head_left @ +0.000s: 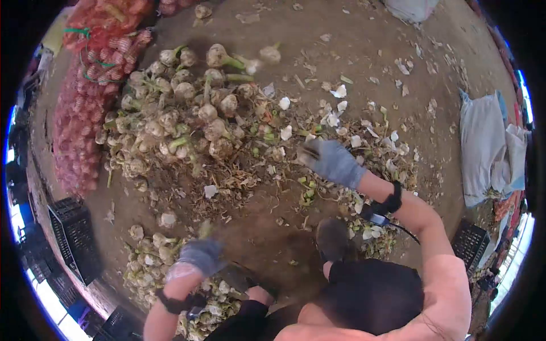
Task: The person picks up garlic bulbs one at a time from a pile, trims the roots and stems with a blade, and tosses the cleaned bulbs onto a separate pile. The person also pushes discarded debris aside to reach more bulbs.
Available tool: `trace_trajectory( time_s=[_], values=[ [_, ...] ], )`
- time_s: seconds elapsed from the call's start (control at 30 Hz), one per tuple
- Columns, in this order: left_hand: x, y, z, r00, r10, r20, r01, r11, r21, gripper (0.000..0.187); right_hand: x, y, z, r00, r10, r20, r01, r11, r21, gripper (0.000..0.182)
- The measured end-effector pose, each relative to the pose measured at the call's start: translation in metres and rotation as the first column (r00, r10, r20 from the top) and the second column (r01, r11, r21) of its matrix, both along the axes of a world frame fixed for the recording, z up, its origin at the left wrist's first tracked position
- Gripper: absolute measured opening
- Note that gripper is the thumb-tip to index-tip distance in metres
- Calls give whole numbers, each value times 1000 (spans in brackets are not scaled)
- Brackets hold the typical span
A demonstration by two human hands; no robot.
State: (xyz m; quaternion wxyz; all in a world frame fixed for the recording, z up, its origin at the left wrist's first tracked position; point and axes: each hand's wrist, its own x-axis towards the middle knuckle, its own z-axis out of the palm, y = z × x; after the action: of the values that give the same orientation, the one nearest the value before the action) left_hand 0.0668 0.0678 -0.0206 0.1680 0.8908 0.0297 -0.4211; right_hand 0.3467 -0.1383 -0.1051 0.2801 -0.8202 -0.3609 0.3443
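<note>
My right hand [335,164], in a grey glove, reaches over the litter at the right edge of a heap of garlic bulbs [185,91] with stems. Its fingers are curled around something brownish and dark that I cannot make out. My left hand [203,257], also gloved in grey, is low on the left and smeared by motion. It hovers beside a smaller pile of garlic bulbs [149,258] with short stems. A blurred greenish bit [205,229] shows just above its fingers. Cut stems [307,190] and white skins lie below my right hand.
Red mesh sacks [85,122] filled with bulbs stand at the left. Black crates [74,238] are at the lower left, another crate [471,245] at the right. White sacks [483,148] lie on the right. My shoe [333,238] rests on the dirt floor [273,213].
</note>
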Motion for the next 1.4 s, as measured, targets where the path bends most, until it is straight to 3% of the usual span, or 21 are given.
trace_trajectory(
  time_s=[0.03,0.07,0.17,0.23,0.3,0.37,0.43,0.5,0.53,0.6,0.73,0.8,0.83,1.0,1.1,1.13,1.2,1.23,1.3,1.33,1.4],
  values=[
    [-20,11,7,863,186,-469,-160,982,96,38,-1,22,9,1000,1,-24,0,999,33,41],
    [-46,28,7,755,-72,-652,170,982,88,47,-1,47,15,999,2,-43,1,998,70,41],
    [-62,45,28,791,-61,-609,111,993,45,52,-15,112,1,998,21,-62,-11,987,160,42],
    [-33,36,44,856,271,-441,-169,952,256,50,-32,146,-56,1000,-12,-13,16,929,370,46],
    [-18,30,30,797,585,-154,-578,811,91,45,-47,157,-63,995,-70,77,37,930,366,47],
    [-8,21,1,747,617,248,-607,785,-124,50,-50,161,-67,991,-136,-10,128,903,409,48],
    [20,4,-30,317,927,199,-751,373,-545,52,-49,159,-53,990,-135,-35,139,937,320,49],
    [61,-7,-44,-66,997,-40,-761,-76,-644,54,-47,145,-31,995,-81,-58,84,995,60,58],
    [77,-10,-49,-65,997,-42,-758,-77,-647,54,-53,133,-24,995,-81,-53,84,995,59,58],
    [100,-17,-58,-94,921,-377,-588,-357,-725,54,-66,105,-13,875,-247,-416,400,853,334,67],
    [109,-43,-92,-187,755,-629,-490,-626,-606,53,-69,57,-21,733,-48,-678,450,782,431,64],
    [108,-59,-107,-145,914,-378,-318,-405,-857,53,-45,27,-11,888,-40,-457,238,892,383,50],
    [110,-59,-94,-47,984,-174,-445,-176,-878,58,-35,19,0,966,-14,-257,87,957,277,46],
    [93,-71,-97,91,977,-194,-479,-128,-868,64,-34,15,35,873,413,261,-399,911,-107,24],
    [81,-68,-110,288,957,-31,-539,135,-831,75,-42,22,47,832,429,352,-426,900,-90,15],
    [75,-70,-120,290,957,-32,-543,136,-829,75,-43,24,50,824,419,382,-418,904,-90,14],
    [65,-74,-140,164,926,-339,-449,-236,-862,77,-44,22,40,829,399,391,-405,912,-71,15],
    [64,-76,-140,166,926,-339,-453,-233,-861,77,-45,20,36,834,378,402,-390,919,-55,15],
    [68,-83,-135,261,957,125,-527,249,-812,67,-43,19,34,820,395,414,-401,913,-78,14],
    [69,-81,-130,260,958,123,-527,247,-813,67,-42,18,33,806,412,425,-409,907,-103,13],
    [68,-77,-117,551,597,583,-389,802,-454,53,-38,8,22,818,398,416,-392,914,-105,14]
  ],
)
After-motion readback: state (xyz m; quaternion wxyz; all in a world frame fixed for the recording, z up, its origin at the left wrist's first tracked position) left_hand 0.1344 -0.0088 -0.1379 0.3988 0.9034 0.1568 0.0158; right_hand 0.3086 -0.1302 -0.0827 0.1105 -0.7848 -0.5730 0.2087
